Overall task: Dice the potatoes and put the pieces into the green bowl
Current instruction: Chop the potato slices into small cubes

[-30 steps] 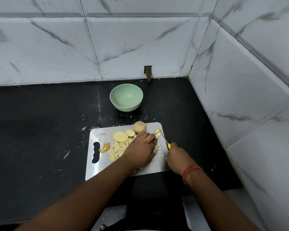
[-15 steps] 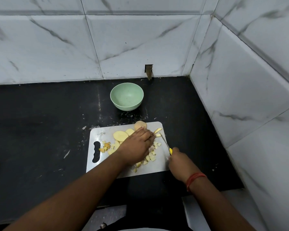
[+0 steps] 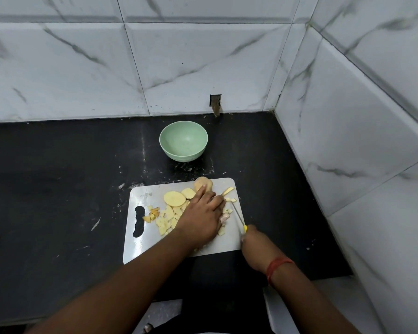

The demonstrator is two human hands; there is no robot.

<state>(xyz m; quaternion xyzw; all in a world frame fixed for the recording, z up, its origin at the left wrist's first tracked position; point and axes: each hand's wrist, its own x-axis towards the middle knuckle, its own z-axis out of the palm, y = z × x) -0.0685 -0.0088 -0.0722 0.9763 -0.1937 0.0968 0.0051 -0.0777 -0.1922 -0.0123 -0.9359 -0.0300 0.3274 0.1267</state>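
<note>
black counter (image 3: 58, 189), left hand (image 3: 200, 218) flat over potato pieces (image 3: 167, 220), right hand (image 3: 256, 247) gripping knife (image 3: 239, 216)

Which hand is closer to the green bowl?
Left. The left hand lies on the board just below the bowl; the right hand, gripping the knife, sits lower and further right.

Since a second ago, the left hand (image 3: 200, 218) has been moved back over the diced pieces (image 3: 168, 219) on the cutting board (image 3: 140, 247), while the knife (image 3: 238, 216) has been drawn with the right hand (image 3: 257, 247) toward the board's near right corner.
</note>
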